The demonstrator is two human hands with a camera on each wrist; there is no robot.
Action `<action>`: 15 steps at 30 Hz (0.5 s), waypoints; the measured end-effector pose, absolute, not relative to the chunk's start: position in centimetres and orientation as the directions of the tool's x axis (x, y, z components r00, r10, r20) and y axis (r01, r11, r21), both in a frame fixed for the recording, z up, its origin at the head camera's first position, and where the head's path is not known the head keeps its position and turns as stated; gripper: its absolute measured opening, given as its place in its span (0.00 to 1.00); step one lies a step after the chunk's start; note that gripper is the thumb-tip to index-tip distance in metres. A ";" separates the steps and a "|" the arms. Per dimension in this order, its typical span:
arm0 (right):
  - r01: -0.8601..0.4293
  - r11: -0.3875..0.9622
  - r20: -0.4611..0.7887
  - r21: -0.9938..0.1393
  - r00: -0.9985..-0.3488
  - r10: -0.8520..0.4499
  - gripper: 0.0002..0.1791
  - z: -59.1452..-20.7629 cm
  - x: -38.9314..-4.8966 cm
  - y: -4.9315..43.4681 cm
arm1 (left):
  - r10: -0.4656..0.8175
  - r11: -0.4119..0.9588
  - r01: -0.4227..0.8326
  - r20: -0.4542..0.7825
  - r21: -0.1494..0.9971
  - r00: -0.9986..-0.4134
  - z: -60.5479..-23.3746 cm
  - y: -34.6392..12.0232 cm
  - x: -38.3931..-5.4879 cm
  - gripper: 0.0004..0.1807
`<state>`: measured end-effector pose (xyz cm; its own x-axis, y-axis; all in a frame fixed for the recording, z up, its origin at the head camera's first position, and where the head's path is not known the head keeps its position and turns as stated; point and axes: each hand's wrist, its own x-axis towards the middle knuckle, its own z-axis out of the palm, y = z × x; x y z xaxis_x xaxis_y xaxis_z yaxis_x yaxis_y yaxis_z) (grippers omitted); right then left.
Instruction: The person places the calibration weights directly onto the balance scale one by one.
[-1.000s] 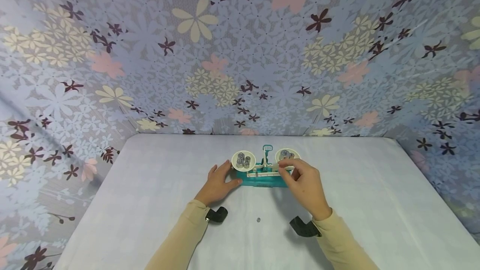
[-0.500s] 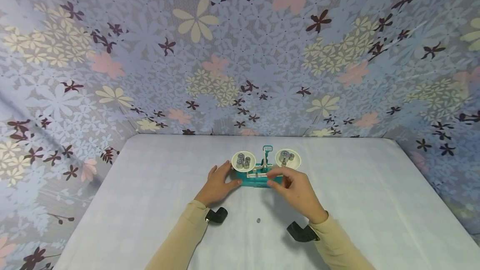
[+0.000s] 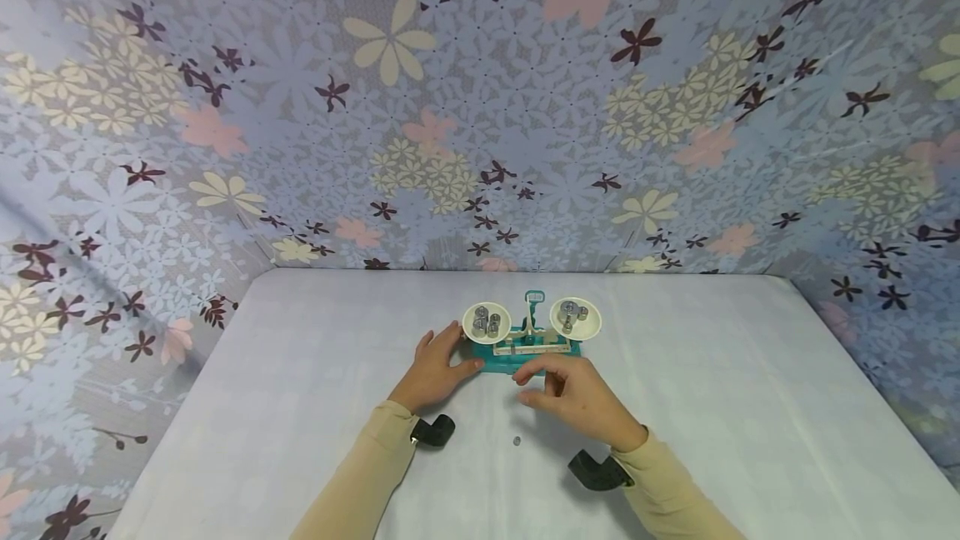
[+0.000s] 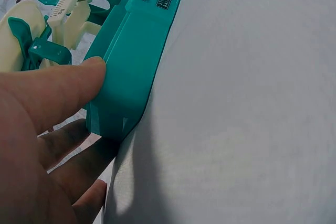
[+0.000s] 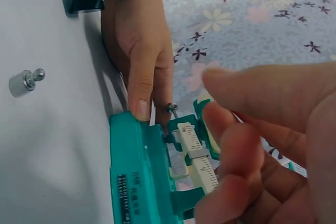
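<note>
A teal and cream student balance (image 3: 495, 359) stands on the white table. My left hand (image 3: 432, 373) holds the left end of its base. In the left wrist view the thumb (image 4: 79, 85) presses the base and the fingers lie round its end. Several metal weights sit in the left pan (image 3: 487, 340), and others are in the right pan (image 3: 589, 326). My right hand (image 3: 581, 398) hovers in front of the balance, thumb and forefinger apart and the other fingers loosely curled, holding nothing. A small knobbed metal weight (image 5: 22, 83) lies on the table, below and left of that hand in the head view.
The white-covered table (image 3: 337, 315) extends to both sides of the balance. A flower-patterned sheet (image 3: 480, 107) rises behind it and at the sides. Black wrist mounts (image 3: 597, 471) stick out below both hands.
My right hand has drawn back from the right pan toward the front left, nearing the loose weight, and its fingers have parted a little. The left hand stays put.
</note>
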<state>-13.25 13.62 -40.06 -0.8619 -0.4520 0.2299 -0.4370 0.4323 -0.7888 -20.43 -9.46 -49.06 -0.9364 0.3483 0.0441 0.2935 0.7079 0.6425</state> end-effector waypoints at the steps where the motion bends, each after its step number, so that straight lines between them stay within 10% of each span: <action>1: -0.437 0.425 0.222 -0.793 -0.857 -0.466 0.09 -40.2 -13.3 13.6 | 0.349 0.707 0.295 0.045 0.643 -0.936 -49.1 -9.5 -20.4 0.41; 15: -0.379 0.381 0.109 -0.844 -0.815 -0.569 0.12 -41.4 -13.5 13.5 | 0.363 0.702 0.316 0.062 0.638 -0.930 -49.2 -9.5 -20.5 0.40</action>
<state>-13.47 13.54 -41.36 -0.8152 -0.5687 0.1092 -0.3786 0.3807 -0.8436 -20.52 -9.51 -49.21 -0.9298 0.3628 0.0622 0.3165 0.7017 0.6384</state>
